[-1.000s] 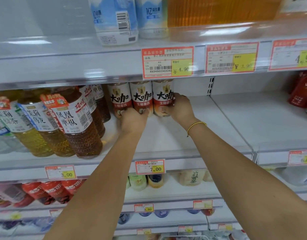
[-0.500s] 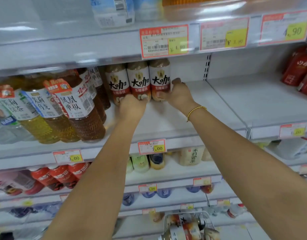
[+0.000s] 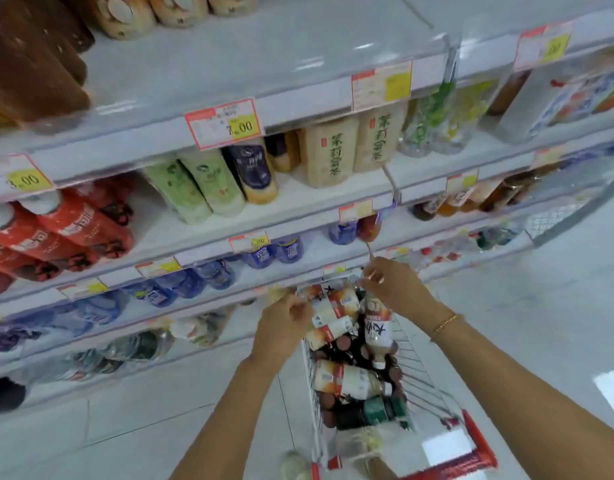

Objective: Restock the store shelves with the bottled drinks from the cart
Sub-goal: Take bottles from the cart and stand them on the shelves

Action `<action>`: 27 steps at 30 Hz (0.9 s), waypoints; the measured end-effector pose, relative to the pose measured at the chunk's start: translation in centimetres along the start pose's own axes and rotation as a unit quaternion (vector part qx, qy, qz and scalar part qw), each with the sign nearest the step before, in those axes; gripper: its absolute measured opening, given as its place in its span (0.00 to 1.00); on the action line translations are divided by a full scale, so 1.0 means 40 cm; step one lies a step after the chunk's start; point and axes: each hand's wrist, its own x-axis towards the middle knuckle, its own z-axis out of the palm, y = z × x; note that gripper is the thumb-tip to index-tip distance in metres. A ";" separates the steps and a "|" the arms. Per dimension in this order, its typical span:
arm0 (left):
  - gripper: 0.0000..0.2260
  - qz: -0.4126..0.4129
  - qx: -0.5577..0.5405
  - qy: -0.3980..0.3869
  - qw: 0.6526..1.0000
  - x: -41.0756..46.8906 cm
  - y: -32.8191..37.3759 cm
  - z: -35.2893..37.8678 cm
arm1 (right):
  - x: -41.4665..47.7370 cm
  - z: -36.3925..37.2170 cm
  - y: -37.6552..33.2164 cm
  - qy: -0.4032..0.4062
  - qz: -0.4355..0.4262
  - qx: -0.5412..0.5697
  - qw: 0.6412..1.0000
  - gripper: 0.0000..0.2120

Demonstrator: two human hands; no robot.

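Note:
Below me stands a wire shopping cart (image 3: pixel 423 382) with several coffee-drink bottles (image 3: pixel 347 377) lying in a pile, white and orange labels mixed with dark caps. My left hand (image 3: pixel 285 320) is at the cart's far left corner, its fingers curled against a lying bottle (image 3: pixel 328 303); blur hides whether it grips it. My right hand (image 3: pixel 395 287) hovers over the far end, fingers loosely apart, just above a bottle standing cap-down (image 3: pixel 378 329). The same drinks stand at the back of the upper shelf (image 3: pixel 264 64).
Shelves of other drinks run along the left: red bottles (image 3: pixel 66 230), green and cream bottles (image 3: pixel 208 181), blue water bottles (image 3: pixel 181 282). The cart's red handle (image 3: pixel 478 445) is near me. White tiled floor (image 3: pixel 523 323) lies to the right.
Both hands have left the bottles on the upper shelf and dropped down to the cart. My view has swung from the shelf down to the cart and floor.

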 end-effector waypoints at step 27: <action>0.26 -0.310 -0.156 0.084 0.934 0.185 -0.297 0.291 | -0.074 0.370 0.446 -0.108 0.092 -0.012 0.990 0.12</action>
